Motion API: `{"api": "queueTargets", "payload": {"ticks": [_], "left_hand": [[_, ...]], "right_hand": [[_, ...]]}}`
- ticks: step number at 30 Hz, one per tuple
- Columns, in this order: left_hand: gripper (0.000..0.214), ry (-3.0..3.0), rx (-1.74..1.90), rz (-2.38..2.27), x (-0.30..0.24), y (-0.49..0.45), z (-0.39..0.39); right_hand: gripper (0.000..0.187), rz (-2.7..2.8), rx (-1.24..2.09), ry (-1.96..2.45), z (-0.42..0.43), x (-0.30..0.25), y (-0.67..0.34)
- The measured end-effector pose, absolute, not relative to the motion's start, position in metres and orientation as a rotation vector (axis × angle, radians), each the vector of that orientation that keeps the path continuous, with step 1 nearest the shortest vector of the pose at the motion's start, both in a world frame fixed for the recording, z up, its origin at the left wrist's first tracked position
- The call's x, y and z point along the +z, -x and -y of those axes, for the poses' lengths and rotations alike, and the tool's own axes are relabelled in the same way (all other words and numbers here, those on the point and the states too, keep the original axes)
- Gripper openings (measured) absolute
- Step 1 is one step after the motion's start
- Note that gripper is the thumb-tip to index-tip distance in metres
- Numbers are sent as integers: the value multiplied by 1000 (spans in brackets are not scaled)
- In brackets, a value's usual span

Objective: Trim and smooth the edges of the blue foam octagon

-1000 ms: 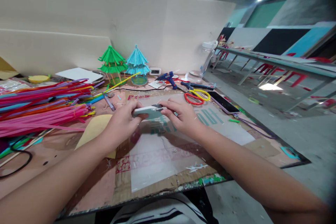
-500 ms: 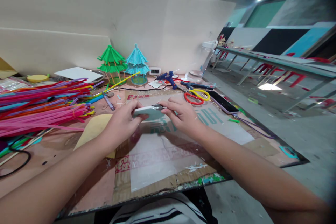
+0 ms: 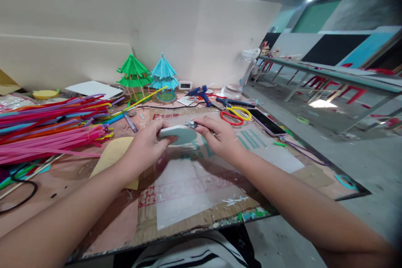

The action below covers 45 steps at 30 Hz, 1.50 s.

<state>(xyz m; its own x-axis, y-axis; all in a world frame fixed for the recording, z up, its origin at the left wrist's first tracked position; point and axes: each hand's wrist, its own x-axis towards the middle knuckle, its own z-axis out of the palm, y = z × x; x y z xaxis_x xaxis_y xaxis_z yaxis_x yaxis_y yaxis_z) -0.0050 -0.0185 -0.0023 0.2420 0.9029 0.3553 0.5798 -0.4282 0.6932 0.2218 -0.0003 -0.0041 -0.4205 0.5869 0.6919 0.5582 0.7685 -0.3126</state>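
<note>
My left hand (image 3: 145, 147) grips a flat pale-teal foam piece (image 3: 177, 134), rounded at its right end, a little above the cardboard sheet (image 3: 201, 192). My right hand (image 3: 217, 135) is closed in a pinch on a small metal-tipped tool (image 3: 191, 124) pressed to the top edge of the foam piece. I cannot make out what the tool is. Both forearms reach in from the bottom of the view.
A heap of coloured straws (image 3: 47, 127) lies left. Green (image 3: 134, 75) and blue (image 3: 163, 76) straw pavilions stand at the back. A blue glue gun (image 3: 200, 93), red-and-yellow scissors (image 3: 235, 115), a phone (image 3: 266, 122) and a yellow card piece (image 3: 114, 155) lie nearby. The table edge runs diagonally right.
The foam piece has turned in my left hand, so its rounded end now faces right. My right hand's pinch has shifted slightly along the top edge.
</note>
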Motion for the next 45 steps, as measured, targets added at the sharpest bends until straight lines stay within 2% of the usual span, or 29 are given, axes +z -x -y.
{"api": "queueTargets", "payload": {"ticks": [10,45], "left_hand": [[1,-2160,1017,-1360,0,5,22],[4,-2215,939,-1364,-3,4,24]], "right_hand": [[33,2182,-4,853,4,-4,-219],[34,2205,42,848,6,-4,-216]]}}
